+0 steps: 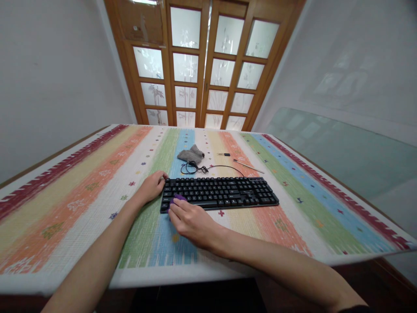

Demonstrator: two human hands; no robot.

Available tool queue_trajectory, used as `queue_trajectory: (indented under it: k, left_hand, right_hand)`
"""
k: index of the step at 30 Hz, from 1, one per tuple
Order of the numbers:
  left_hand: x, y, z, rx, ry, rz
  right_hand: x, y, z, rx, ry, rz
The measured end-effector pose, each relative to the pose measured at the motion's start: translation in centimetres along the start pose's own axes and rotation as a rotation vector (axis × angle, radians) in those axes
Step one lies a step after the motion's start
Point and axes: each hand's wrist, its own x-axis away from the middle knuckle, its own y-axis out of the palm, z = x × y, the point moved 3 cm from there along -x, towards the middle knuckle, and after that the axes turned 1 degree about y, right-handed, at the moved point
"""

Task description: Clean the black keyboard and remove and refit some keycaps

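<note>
One purple wad in the right hand, over black keyboard

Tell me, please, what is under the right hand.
A purple item shows beneath the right hand, at the near left corner of the keyboard. The hand hides the rest of the item, and whatever lies directly beneath both is covered.
</note>
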Motion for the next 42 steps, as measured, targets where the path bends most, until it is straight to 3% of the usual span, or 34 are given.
queue_trajectory:
  k: [2,10,20,42]
  left_hand:
    - [0.0,0.0,0.0,-0.002,-0.002,0.0]
    - [0.0,0.0,-0.1,-0.021,0.005,-0.001]
    - [0.0,0.2,-0.1,-0.009,-0.005,-0.014]
    - [0.0,0.2,-0.3,-0.011,-0.03,-0.031]
  right_hand:
    - [-0.2,0.6,0.5,0.003,-0.006,0.042]
    - [0.9,2.7,1.8,-0.225,0.042,-0.059]
    - [3.1,1.7,3.3,-0.152,-0.054,-0.013]
    - [11.4,-0.3,6.9,-0.302,0.134,0.051]
